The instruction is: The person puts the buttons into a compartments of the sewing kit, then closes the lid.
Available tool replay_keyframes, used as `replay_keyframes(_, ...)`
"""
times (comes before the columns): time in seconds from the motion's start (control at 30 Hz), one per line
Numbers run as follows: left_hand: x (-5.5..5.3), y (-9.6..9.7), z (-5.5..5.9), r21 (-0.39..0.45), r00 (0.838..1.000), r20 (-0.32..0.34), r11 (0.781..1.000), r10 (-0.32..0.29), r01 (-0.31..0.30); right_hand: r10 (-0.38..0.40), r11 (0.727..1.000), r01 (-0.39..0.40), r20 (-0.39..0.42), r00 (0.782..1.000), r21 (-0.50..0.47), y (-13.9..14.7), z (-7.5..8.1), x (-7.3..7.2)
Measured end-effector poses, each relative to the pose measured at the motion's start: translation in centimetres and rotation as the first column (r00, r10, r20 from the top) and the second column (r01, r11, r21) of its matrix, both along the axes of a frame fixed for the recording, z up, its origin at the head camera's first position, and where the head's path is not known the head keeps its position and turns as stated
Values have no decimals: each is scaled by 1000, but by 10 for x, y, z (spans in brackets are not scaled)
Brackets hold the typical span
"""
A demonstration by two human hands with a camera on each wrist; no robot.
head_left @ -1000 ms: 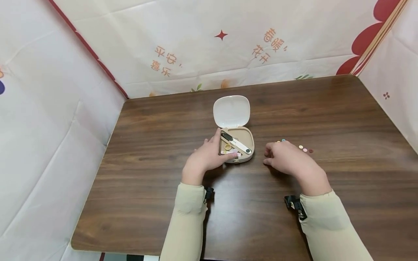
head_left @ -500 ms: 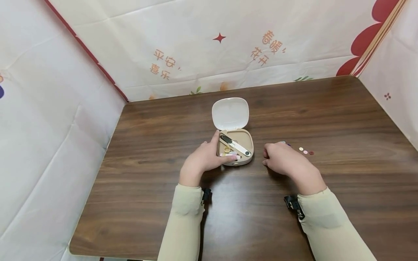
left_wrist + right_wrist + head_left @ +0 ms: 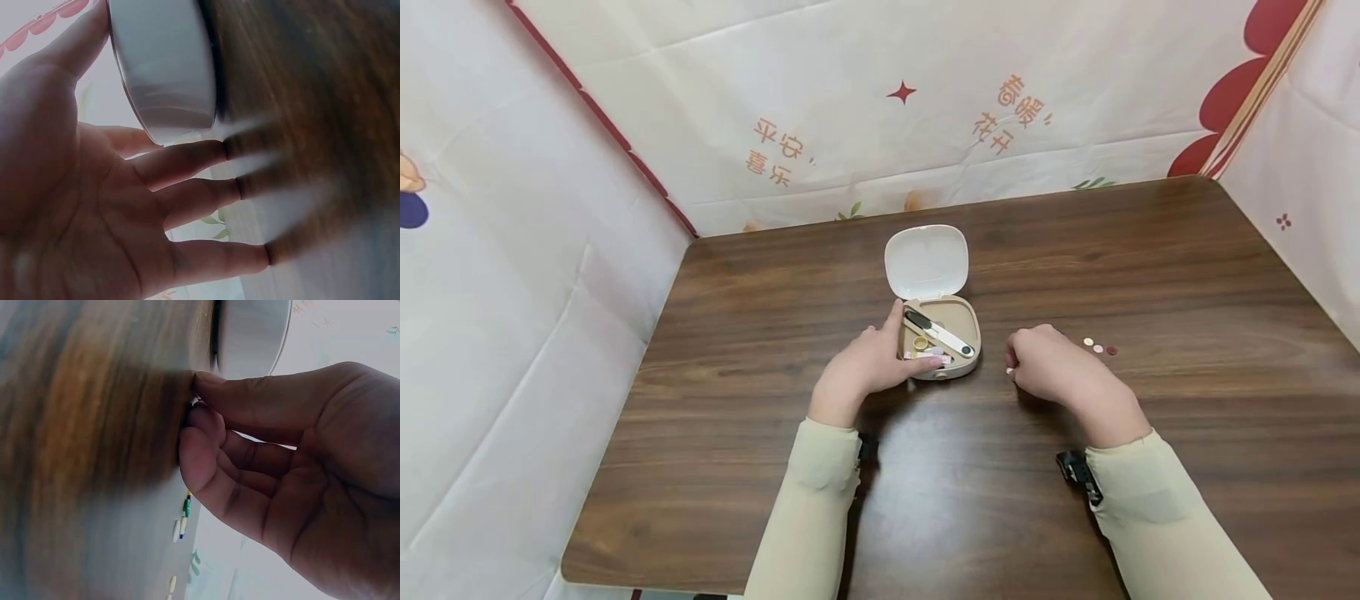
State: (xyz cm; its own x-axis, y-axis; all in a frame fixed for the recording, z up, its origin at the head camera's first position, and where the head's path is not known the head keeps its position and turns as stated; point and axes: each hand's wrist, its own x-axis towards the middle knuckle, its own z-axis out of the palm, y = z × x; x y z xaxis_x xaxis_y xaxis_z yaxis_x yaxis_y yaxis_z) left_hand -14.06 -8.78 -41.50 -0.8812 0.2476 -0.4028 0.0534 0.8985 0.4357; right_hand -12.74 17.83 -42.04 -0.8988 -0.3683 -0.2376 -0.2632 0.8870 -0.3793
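Observation:
A small beige case point(image 3: 972, 327) stands on the table with its white lid point(image 3: 927, 260) raised. Inside lie a white tool with a dark end point(image 3: 942, 335), a yellow ring point(image 3: 921, 342) and small pale pieces at the front. My left hand point(image 3: 863, 367) spreads around the case's left side, thumb over the front rim and index finger at the back left corner. The left wrist view shows its fingers fairly straight. To the right of the case, my right hand point(image 3: 1051, 365) pinches a small white button point(image 3: 1009, 371) close over the table; fingers mostly hide it.
Beyond the right hand, a cream button point(image 3: 1088, 342), a pink one point(image 3: 1098, 348) and a dark red one point(image 3: 1111, 350) lie on the brown table point(image 3: 737, 333). Small coloured pieces point(image 3: 186, 506) lie behind the right fingers. Printed white cloth point(image 3: 850, 100) hangs behind the table.
My right thumb and fingers have drawn together, and a white edge now shows at their tips. Teal piece past that hand is now hidden. My left hand stays at the case.

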Motion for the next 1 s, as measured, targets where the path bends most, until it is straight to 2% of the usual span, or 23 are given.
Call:
replay_keyframes(0.27,-3,0,0,-13,1000,-3,1000,-8,8,-44,999,44,-2,999,-28,2,-1,-3)
replay_keyframes(0.53,-3,-1,1,-27,1000,-20,1000,-15,15,-70,995,74,74,995,-66,2,14,-8)
replay_keyframes(0.7,-2,-1,2,-28,1000,-25,1000,-13,13,-42,993,38,-26,999,-108,-5,20,-12)
replay_keyframes(1.0,-4,0,1,-22,999,-35,1000,-16,15,-47,991,23,-188,981,-131,-13,27,-17)
